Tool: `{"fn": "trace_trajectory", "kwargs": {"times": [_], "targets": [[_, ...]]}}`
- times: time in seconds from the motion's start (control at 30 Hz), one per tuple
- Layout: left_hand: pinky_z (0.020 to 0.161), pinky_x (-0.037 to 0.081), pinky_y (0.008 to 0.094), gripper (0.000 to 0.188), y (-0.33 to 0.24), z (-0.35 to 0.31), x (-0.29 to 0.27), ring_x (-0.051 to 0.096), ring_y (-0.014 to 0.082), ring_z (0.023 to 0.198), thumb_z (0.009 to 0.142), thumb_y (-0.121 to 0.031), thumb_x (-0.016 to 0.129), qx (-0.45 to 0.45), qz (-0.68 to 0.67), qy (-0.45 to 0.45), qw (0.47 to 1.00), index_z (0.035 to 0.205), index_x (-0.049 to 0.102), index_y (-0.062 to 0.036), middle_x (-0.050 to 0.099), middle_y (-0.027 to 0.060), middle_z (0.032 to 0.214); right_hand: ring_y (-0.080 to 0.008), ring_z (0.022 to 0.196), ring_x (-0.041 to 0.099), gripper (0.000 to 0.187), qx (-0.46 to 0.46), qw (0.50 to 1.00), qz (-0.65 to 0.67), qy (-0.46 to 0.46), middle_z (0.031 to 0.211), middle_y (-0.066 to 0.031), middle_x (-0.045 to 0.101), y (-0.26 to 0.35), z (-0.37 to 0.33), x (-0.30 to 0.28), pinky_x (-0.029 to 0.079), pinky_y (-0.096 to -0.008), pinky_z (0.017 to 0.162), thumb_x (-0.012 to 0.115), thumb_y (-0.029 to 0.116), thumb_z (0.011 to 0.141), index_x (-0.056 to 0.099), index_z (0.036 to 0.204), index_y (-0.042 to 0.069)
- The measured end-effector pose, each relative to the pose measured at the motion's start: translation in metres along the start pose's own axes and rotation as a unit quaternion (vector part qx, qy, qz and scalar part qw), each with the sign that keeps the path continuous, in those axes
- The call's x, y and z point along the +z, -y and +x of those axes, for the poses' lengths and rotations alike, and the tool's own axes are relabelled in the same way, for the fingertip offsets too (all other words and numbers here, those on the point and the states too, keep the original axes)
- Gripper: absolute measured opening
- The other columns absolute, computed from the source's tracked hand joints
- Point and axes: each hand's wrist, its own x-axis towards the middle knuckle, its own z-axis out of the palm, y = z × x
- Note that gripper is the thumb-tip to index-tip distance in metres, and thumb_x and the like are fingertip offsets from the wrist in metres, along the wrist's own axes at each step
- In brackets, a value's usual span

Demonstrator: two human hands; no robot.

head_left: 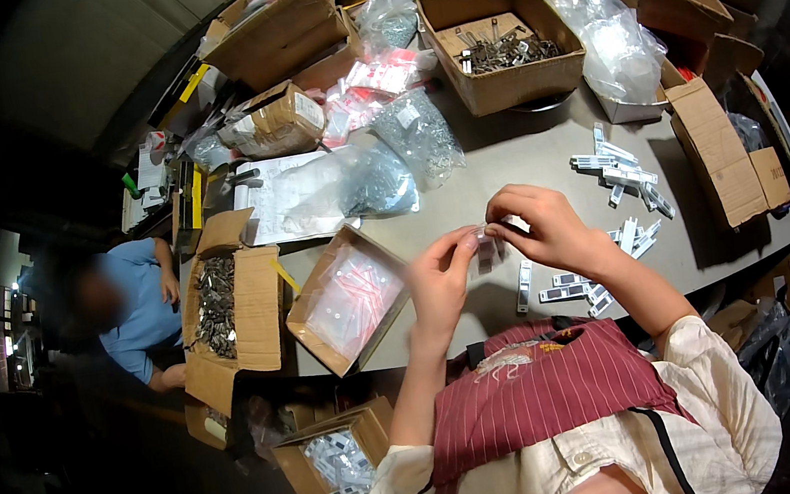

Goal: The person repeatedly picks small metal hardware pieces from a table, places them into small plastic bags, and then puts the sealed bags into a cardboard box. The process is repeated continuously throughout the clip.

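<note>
Table [514, 159], gray and wide, is reaching across the scene. At its left side, a person in blue [141, 293] is showing. The far box [524, 85] is holding shiny metal parts [514, 50]. The left box [258, 307] is holding metal bits [215, 308] too. Nearer, a low box [372, 333] is holding clear bags [350, 289]. The left hand [443, 265] and right hand [544, 226] are pinching with bent fingers. White and gray pieces [639, 174] are lying in piles to the right. A tiny clear thing [487, 246] is sitting between the fingertips, above the table's near middle.
</note>
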Motion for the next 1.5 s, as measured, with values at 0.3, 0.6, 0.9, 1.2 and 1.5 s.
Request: {"fn": "trace_trajectory", "kwargs": {"times": [0.3, 0.6, 0.9, 1.2, 1.5], "targets": [[0.070, 0.056, 0.0307, 0.006, 0.005, -0.016, -0.008, 0.070, 0.0164, 0.078, 0.096, -0.002, 0.064, 0.126, -0.028, -0.102, 0.986, 0.095, 0.065, 0.0038, 0.071, 0.0085, 0.085, -0.0351, 0.085, 0.064, 0.019, -0.047, 0.998, 0.040, -0.010, 0.091, -0.0158, 0.063, 0.018, -0.002, 0.007, 0.051, -0.0421, 0.075, 0.073, 0.010, 0.087, 0.061, 0.099, 0.001], [0.064, 0.053, 0.0341, 0.003, -0.014, -0.048, -0.034, 0.069, 0.0246, 0.070, 0.088, 0.000, 0.068, 0.266, 0.244, -0.140, 0.922, 0.089, 0.065, -0.0002, 0.068, 0.0111, 0.079, -0.0404, 0.087, 0.054, 0.029, -0.166, 0.981, 0.030, 0.099, 0.093, -0.0184, 0.055, 0.032, 0.003, 0.048, 0.044, -0.0472, 0.077, 0.065, -0.001, 0.077, 0.054, 0.104, 0.002], [0.069, 0.054, 0.0330, 0.005, -0.001, -0.128, -0.119, 0.069, 0.0241, 0.074, 0.090, -0.003, 0.067, 0.173, 0.248, -0.306, 0.903, 0.094, 0.066, 0.0010, 0.069, 0.0121, 0.083, -0.0376, 0.083, 0.051, 0.025, -0.326, 0.924, 0.061, 0.192, 0.086, -0.0178, 0.050, 0.062, 0.031, 0.133, 0.043, -0.0459, 0.074, 0.066, 0.008, 0.075, 0.049, 0.091, 0.002], [0.071, 0.050, 0.0245, 0.013, 0.062, -0.245, -0.206, 0.062, 0.0110, 0.083, 0.100, -0.011, 0.065, 0.089, 0.202, -0.565, 0.795, 0.105, 0.061, 0.0004, 0.065, 0.0034, 0.092, -0.0420, 0.095, 0.059, 0.029, -0.295, 0.893, 0.073, 0.331, 0.097, -0.0205, 0.059, 0.031, 0.071, 0.288, 0.048, -0.0493, 0.086, 0.068, 0.014, 0.077, 0.056, 0.098, -0.001], [0.085, 0.053, 0.0339, 0.012, 0.121, -0.334, -0.254, 0.067, 0.0221, 0.091, 0.095, -0.004, 0.064, -0.042, 0.229, -0.671, 0.704, 0.106, 0.066, -0.0013, 0.070, 0.0108, 0.101, -0.0354, 0.099, 0.064, 0.026, -0.285, 0.888, -0.037, 0.359, 0.096, -0.0150, 0.068, -0.022, 0.095, 0.331, 0.051, -0.0439, 0.089, 0.061, 0.006, 0.078, 0.071, 0.102, 0.004]]}}
